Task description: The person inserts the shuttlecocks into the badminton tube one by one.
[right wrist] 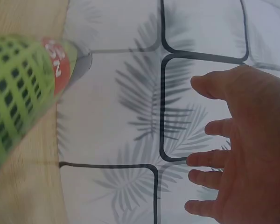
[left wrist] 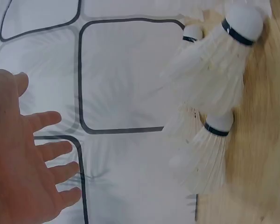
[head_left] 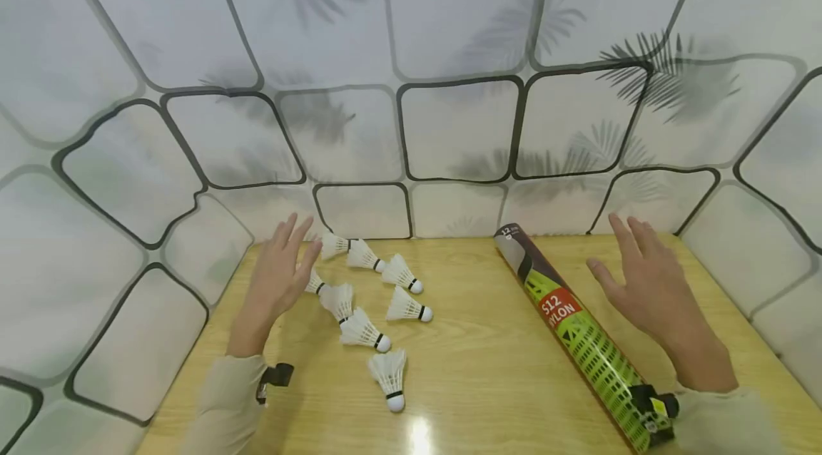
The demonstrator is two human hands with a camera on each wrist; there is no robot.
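Several white shuttlecocks [head_left: 362,330] with black bands lie scattered on the left half of the wooden table. My left hand [head_left: 275,277] hovers at their left side with fingers extended, holding nothing, and hides part of one. The left wrist view shows shuttlecocks [left wrist: 219,60] apart from the spread fingers. A long green, red and grey shuttlecock tube [head_left: 581,334] lies slantwise on the right half. To the right of it, my right hand [head_left: 658,287] is raised, fingers straight and holding nothing. In the right wrist view the tube [right wrist: 23,88] is apart from that hand.
A pale wall covering [head_left: 462,127] with dark outlines and leaf prints rises behind the table and along both sides. The wooden table top [head_left: 475,369] shows between the shuttlecocks and the tube. Each wrist wears a small black camera [head_left: 277,374].
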